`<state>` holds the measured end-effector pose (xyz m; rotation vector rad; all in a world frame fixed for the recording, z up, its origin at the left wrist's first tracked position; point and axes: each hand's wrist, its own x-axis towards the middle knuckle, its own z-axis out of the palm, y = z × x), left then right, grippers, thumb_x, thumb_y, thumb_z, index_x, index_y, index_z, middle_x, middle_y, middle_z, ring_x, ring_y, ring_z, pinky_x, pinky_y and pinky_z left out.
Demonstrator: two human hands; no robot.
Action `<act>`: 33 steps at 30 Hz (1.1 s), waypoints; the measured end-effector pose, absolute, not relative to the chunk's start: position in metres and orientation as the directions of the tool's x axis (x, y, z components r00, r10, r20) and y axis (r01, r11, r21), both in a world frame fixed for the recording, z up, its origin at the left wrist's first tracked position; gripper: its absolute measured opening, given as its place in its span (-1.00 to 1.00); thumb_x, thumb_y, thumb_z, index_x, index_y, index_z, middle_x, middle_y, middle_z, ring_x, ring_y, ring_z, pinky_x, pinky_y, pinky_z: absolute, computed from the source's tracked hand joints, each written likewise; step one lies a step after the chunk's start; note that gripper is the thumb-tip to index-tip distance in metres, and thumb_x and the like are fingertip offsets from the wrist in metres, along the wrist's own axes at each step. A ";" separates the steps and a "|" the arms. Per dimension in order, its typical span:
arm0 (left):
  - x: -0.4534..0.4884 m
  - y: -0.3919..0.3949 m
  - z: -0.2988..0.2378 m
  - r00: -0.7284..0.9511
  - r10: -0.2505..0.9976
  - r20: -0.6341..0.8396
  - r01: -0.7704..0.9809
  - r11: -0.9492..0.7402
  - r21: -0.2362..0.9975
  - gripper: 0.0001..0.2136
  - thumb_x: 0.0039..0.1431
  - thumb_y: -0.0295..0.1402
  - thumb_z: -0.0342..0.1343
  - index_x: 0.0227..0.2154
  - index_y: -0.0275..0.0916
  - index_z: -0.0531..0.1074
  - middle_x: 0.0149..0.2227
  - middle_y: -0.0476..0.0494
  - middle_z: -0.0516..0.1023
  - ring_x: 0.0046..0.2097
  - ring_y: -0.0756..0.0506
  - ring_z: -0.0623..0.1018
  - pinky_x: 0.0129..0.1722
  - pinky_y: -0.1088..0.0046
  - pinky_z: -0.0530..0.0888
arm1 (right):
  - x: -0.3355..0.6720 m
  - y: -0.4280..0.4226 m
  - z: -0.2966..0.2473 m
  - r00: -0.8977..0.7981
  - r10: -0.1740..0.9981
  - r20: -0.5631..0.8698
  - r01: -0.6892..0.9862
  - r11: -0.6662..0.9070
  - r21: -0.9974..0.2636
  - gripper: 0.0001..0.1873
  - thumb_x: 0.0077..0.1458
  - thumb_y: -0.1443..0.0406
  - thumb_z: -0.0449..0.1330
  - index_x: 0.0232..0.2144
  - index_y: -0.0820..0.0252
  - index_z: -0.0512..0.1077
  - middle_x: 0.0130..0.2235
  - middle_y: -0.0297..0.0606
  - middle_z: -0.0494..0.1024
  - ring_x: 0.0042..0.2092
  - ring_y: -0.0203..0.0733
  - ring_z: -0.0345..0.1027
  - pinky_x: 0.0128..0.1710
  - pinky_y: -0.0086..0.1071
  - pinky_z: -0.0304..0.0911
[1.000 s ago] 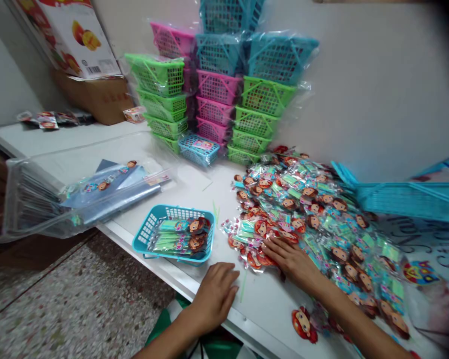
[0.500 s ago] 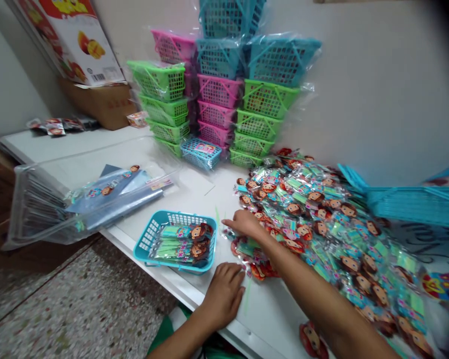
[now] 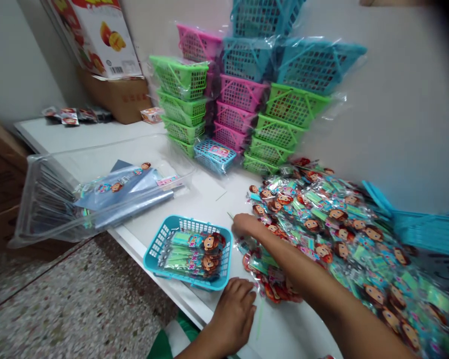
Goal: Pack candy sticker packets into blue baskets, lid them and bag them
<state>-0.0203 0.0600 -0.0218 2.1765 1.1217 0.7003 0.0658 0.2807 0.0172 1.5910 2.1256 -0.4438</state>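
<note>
The right hand [image 3: 247, 225] is over the worktop [image 3: 205, 187], between the blue basket [image 3: 189, 280] to its left and the pile of packets [image 3: 312, 225] to its right. Its fingers are bent downward; a thin green strip [image 3: 230, 216] projects from its far-left side. Whether the fingertips pinch the strip or only touch it cannot be told, as the back of the hand hides them. The strip's visible length runs from far left to near right, in toward the hand. The right hand is the nearer of the two; the left hand [image 3: 235, 311] is well apart, at the near edge by the basket's near right corner, fingers loosely bent, nothing visible in them. Inside the basket, packets [image 3: 190, 254] lie lengthwise left to right, printed heads at right.
</note>
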 end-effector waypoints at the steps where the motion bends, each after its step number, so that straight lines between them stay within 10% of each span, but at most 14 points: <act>1: -0.020 0.060 -0.022 0.504 0.844 0.184 0.529 -0.470 0.706 -0.75 0.18 -0.45 -0.10 -0.09 -0.26 0.32 0.01 -0.17 0.39 0.05 -0.14 0.30 0.14 0.18 0.21 | 0.068 0.284 0.018 -0.251 0.817 -0.519 0.951 0.309 0.025 -0.66 0.17 0.21 0.12 -0.04 0.26 0.32 -0.04 -0.15 0.40 -0.10 -0.15 0.36 -0.14 -0.18 0.33; 15: -0.020 0.070 -0.029 0.467 0.864 0.188 0.472 -0.423 0.774 -0.73 0.16 -0.48 -0.07 -0.08 -0.28 0.32 -0.04 -0.19 0.43 0.01 -0.15 0.34 0.08 0.21 0.27 | 0.041 0.382 0.019 -0.428 0.737 -0.523 0.835 0.543 0.083 -0.66 0.18 0.21 0.11 -0.03 0.25 0.32 -0.03 -0.17 0.40 -0.10 -0.15 0.36 -0.14 -0.16 0.33; 33: -0.019 0.070 -0.030 0.468 0.866 0.178 0.478 -0.417 0.773 -0.74 0.15 -0.50 -0.08 -0.09 -0.28 0.32 -0.05 -0.18 0.43 0.01 -0.14 0.33 0.07 0.21 0.30 | 0.036 0.391 0.013 -0.296 0.840 -0.454 0.946 0.325 -0.016 -0.66 0.18 0.21 0.12 -0.03 0.25 0.32 -0.03 -0.14 0.39 -0.09 -0.15 0.35 -0.13 -0.18 0.33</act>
